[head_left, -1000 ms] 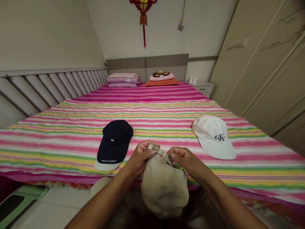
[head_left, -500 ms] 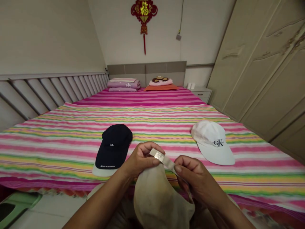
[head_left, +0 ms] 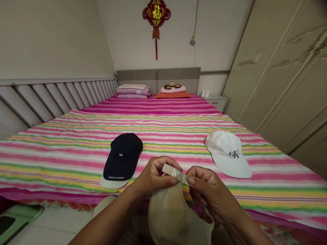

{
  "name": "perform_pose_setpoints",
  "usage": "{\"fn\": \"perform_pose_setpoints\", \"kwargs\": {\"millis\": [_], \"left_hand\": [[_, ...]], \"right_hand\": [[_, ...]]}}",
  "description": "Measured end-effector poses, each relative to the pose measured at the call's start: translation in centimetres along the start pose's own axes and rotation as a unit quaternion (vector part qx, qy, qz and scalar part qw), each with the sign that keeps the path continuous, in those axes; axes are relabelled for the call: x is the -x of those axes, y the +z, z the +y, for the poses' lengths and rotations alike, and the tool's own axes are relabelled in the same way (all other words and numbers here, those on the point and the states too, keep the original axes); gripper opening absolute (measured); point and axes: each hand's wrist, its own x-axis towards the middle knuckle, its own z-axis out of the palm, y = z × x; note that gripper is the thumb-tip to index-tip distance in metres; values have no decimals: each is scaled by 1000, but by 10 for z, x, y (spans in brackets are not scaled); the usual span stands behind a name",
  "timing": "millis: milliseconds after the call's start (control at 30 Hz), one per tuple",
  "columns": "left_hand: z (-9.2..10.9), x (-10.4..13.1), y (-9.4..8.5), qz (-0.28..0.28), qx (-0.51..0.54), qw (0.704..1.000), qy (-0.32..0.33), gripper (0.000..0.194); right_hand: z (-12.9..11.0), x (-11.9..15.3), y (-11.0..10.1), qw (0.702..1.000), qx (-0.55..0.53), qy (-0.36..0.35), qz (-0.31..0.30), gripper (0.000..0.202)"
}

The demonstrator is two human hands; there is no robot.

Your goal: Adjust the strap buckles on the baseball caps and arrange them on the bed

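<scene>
A beige cap (head_left: pixel 168 214) hangs below my two hands at the near edge of the bed, its back opening facing up and to the right. My left hand (head_left: pixel 159 175) is closed on its back strap, thumb below and fingers above a shiny metal buckle (head_left: pixel 178 174). A short strap end sticks out to the left of the buckle. Close by, my right hand (head_left: pixel 206 187) pinches the strap on the buckle's right side. A navy cap (head_left: pixel 124 156) with a white-edged brim lies beyond my left hand. A white cap (head_left: pixel 227 149) lettered in black lies beyond my right hand.
The caps lie on a striped bedspread (head_left: pixel 163 124). Folded purple bedding (head_left: pixel 134 92) and a pink folded item (head_left: pixel 173 89) are by the headboard (head_left: pixel 138 74). A rail (head_left: pixel 51 98) runs along the left, a wardrobe (head_left: pixel 276 75) along the right. A green stool (head_left: pixel 21 221) stands at lower left.
My left hand has shifted slightly right and down with the buckle, closer to my right hand. The beige cap has swung a little right. The caps on the bed have stayed put.
</scene>
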Motion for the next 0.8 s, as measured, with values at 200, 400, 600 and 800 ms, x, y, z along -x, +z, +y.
{"fn": "perform_pose_setpoints", "kwargs": {"millis": [200,400,600,800], "left_hand": [[-2,1,1,-4,9,1000,1,32],[-6,1,1,-21,31,999,2,28],[-11,4,0,4,73,997,6,30],[-13,5,-1,2,64,998,-11,31]], "right_hand": [[-2,0,2,1000,2,-10,-4,25],[4,-4,1,1000,-16,-10,-23,26],[5,-3,0,998,-33,13,-46,26],[-1,-2,1,999,32,0,-26,24]]}}
